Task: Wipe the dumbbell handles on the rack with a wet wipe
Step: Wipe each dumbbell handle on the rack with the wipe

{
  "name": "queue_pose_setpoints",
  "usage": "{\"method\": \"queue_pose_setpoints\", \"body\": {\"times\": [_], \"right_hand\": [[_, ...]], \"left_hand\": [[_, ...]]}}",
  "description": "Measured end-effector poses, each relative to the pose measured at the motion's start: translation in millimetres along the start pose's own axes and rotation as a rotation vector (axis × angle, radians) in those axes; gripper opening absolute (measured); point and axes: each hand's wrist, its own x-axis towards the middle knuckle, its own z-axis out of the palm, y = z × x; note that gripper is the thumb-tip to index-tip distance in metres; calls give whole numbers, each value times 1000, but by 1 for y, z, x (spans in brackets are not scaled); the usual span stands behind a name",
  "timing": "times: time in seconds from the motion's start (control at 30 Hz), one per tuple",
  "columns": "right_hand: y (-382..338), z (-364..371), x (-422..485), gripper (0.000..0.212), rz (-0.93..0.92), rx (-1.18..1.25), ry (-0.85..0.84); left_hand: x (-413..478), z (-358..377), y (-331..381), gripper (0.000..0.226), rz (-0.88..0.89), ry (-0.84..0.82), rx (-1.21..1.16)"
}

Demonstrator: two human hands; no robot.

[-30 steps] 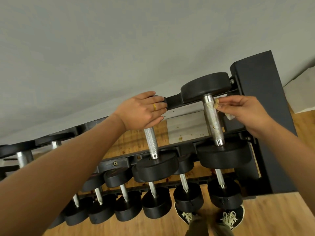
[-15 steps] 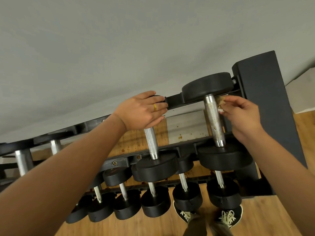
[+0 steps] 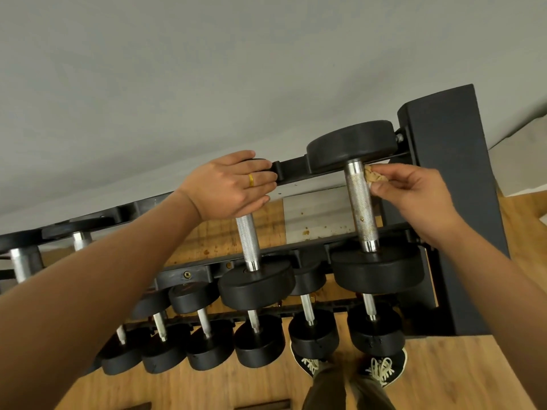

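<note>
A black dumbbell rack [image 3: 296, 167] holds several black dumbbells with knurled steel handles. The rightmost top dumbbell has a stained handle [image 3: 360, 205]. My right hand [image 3: 414, 196] pinches a crumpled, brown-soiled wet wipe [image 3: 373, 176] against the upper right side of that handle. My left hand [image 3: 233, 187], with a gold ring, rests flat over the far head of the neighbouring dumbbell, whose handle [image 3: 248, 244] runs down from under my palm. That head is hidden under the hand.
A lower tier carries several smaller dumbbells [image 3: 257, 341]. The rack's black end panel [image 3: 455, 202] stands just right of my right hand. A grey wall [image 3: 207, 69] is behind the rack, a wooden floor [image 3: 444, 374] below, and my shoes [image 3: 381, 368] are near the rack's foot.
My right hand shifted the wipe slightly along the top end of the right handle, staying close to the far head. My left hand stayed in place.
</note>
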Motion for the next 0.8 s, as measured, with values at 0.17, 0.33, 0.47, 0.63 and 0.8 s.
{"method": "queue_pose_setpoints", "body": {"times": [0.17, 0.33, 0.47, 0.63, 0.8], "right_hand": [[2, 13, 6, 24, 19, 193, 107], [4, 17, 7, 25, 27, 199, 74], [8, 6, 7, 31, 21, 213, -42], [9, 6, 11, 28, -2, 168, -11], [6, 18, 11, 25, 34, 212, 79]], "left_hand": [[0, -1, -1, 28, 0, -12, 7], [2, -2, 0, 29, 9, -27, 22], [3, -4, 0, 30, -3, -54, 19], [11, -3, 2, 33, -9, -121, 16], [11, -2, 3, 32, -10, -115, 21]]}}
